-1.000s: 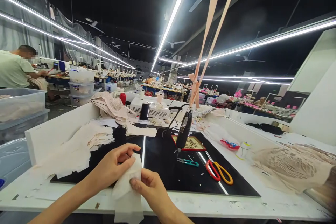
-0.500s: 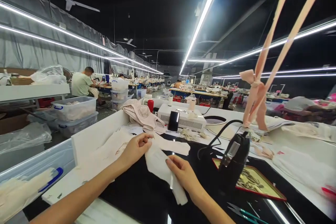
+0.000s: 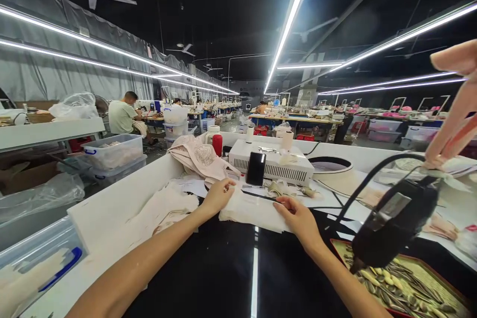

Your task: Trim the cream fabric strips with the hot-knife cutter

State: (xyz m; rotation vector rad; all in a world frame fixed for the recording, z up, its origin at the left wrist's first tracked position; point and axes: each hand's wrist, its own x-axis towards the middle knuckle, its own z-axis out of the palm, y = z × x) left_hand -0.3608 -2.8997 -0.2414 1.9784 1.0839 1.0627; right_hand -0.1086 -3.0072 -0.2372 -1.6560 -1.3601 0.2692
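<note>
A pale white fabric piece lies flat at the far side of the black tabletop, over or against similar fabric. My left hand is at its left upper corner, fingers curled and pinching the edge. At the right end, my right hand has its thumb and fingertips closed on the edge. Left of my left hand lies a heap of pale fabric pieces, partly hidden by my forearm. Behind it is a pile of beige lace bra cups.
A black corded tool hangs from pink straps over a tray of seeds at right. A phone leans on a white vented box. A red thread spool stands behind. A clear bin is at left.
Both hands have moved the fabric piece from hanging tilted in front to lying level at the far side. My view has shifted; the hanging tool and tray appear closer and further right.
</note>
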